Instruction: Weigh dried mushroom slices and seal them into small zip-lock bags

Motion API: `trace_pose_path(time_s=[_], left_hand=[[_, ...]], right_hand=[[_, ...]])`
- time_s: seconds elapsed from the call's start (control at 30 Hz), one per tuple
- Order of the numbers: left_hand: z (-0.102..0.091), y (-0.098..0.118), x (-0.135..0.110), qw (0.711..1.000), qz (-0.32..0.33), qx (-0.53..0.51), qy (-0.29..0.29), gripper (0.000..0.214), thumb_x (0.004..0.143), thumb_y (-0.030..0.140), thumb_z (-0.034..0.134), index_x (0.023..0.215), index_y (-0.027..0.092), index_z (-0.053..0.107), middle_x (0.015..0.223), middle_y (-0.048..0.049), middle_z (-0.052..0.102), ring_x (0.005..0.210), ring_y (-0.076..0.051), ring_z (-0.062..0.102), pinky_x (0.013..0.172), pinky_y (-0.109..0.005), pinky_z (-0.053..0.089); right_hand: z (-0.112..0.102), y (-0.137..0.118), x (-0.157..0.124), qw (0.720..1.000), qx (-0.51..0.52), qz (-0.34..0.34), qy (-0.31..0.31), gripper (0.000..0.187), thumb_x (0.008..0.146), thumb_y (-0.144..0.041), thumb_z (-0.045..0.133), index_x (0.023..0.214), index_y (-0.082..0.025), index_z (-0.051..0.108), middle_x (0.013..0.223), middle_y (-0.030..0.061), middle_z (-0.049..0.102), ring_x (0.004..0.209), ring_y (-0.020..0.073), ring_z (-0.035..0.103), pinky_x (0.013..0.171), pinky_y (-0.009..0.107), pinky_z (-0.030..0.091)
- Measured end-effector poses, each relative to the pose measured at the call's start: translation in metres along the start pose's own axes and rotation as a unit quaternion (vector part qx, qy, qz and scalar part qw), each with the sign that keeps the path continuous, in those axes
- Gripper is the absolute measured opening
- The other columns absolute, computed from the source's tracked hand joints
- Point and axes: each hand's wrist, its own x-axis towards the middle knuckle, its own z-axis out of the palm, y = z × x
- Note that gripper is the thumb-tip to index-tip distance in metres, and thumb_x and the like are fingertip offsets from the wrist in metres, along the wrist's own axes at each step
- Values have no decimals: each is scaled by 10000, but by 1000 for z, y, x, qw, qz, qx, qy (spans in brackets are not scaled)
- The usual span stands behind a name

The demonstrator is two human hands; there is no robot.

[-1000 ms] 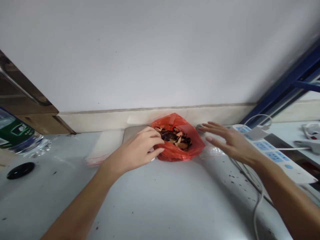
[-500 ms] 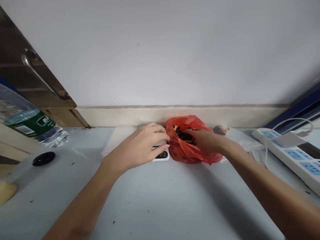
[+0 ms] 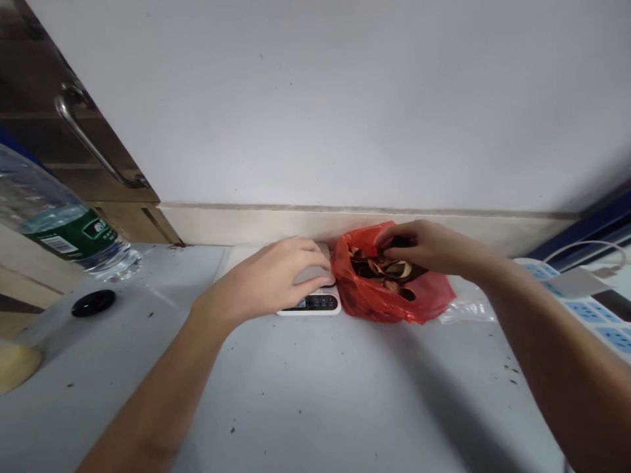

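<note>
My left hand point(image 3: 279, 279) lies over a small white digital scale point(image 3: 280, 311), fingers stretched out and thumb apart, holding nothing visible. It hides much of the scale's top; the lit display and several buttons show in front. Close against the scale's right side stands an open red plastic bag point(image 3: 374, 305) with dried brown, curled slices point(image 3: 382, 268) inside. Above the bag's back right rim, my right hand point(image 3: 419, 246) has its fingers curled and thumb drawn in. Something dark shows between those fingers, too unclear to name.
A water bottle point(image 3: 73, 230) with a green label and a black oval object point(image 3: 93, 303) are at the left. A yellowish object point(image 3: 17, 366) is cut off by the left edge. Clear plastic point(image 3: 468, 311) lies right of the bag, near a power strip point(image 3: 582, 309). A wall point(image 3: 315, 118) rises behind.
My right hand has come up out of the red bag toward its back rim, uncovering the slices. My left hand has shifted slightly left, showing more of the scale's display.
</note>
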Motion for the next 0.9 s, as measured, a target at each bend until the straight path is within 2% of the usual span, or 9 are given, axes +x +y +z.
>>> trace_pose_path(time_s=[0.17, 0.27, 0.33, 0.4, 0.47, 0.57, 0.63, 0.77, 0.9], left_hand=[[-17, -15, -12, 993, -105, 28, -46, 382, 1000, 417, 498, 1248, 237, 725, 1246, -69, 752, 1168, -265, 671, 993, -364, 510], [-27, -26, -19, 979, -176, 38, -99, 481, 967, 464, 499, 1371, 263, 667, 1375, -85, 709, 1255, -281, 649, 998, -358, 515], [-31, -33, -24, 962, -228, 42, -142, 555, 942, 507, 504, 1440, 291, 617, 1416, -96, 687, 1240, -290, 666, 960, -359, 532], [-34, -39, -26, 948, -266, 45, -170, 597, 921, 537, 505, 1470, 316, 588, 1412, -106, 688, 1196, -296, 693, 906, -353, 548], [-34, -43, -27, 940, -284, 50, -184, 594, 917, 529, 500, 1471, 329, 583, 1391, -109, 702, 1158, -293, 711, 876, -347, 551], [-33, -46, -25, 935, -295, 48, -193, 587, 926, 497, 496, 1486, 332, 561, 1377, -105, 710, 1150, -283, 709, 908, -362, 540], [-32, -47, -25, 934, -297, 39, -193, 599, 924, 503, 504, 1497, 333, 548, 1397, -105, 698, 1169, -287, 700, 923, -371, 536], [-31, -46, -25, 933, -306, 27, -186, 610, 907, 513, 527, 1495, 353, 549, 1451, -88, 664, 1194, -300, 687, 895, -365, 542], [-30, -44, -25, 931, -311, 29, -189, 604, 915, 509, 524, 1500, 358, 543, 1433, -85, 675, 1163, -302, 695, 884, -368, 541]], right_hand=[[-5, -21, -2, 988, 155, -8, 18, 108, 800, -248, 687, 849, -209, 775, 773, 31, 759, 683, 186, 691, 598, 289, 560], [1, -47, 4, 979, 197, -49, 23, 76, 821, -208, 714, 866, -196, 773, 836, 46, 780, 694, 168, 695, 615, 272, 554], [11, -66, 11, 978, 198, -67, 8, 93, 848, -162, 696, 897, -188, 770, 859, 50, 784, 691, 155, 698, 622, 259, 551], [27, -83, 21, 982, 177, -63, -12, 171, 886, -116, 632, 977, -179, 761, 869, 61, 787, 687, 155, 712, 625, 255, 554], [46, -95, 30, 992, 109, -59, -18, 267, 902, -86, 574, 1082, -176, 749, 895, 77, 797, 727, 175, 738, 652, 263, 564], [75, -102, 41, 997, -45, -61, 7, 346, 897, -77, 539, 1154, -164, 756, 1073, 147, 804, 976, 273, 763, 811, 340, 575], [87, -103, 45, 994, -92, -56, 16, 381, 902, -76, 508, 1178, -140, 763, 1192, 206, 774, 1106, 348, 732, 887, 415, 557], [94, -101, 46, 991, -124, -48, 17, 421, 942, -99, 454, 1220, -130, 769, 1204, 253, 760, 1115, 381, 730, 883, 449, 547], [90, -97, 48, 991, -125, -51, 24, 405, 959, -132, 478, 1237, -152, 772, 1183, 214, 779, 1098, 340, 733, 889, 408, 537]])
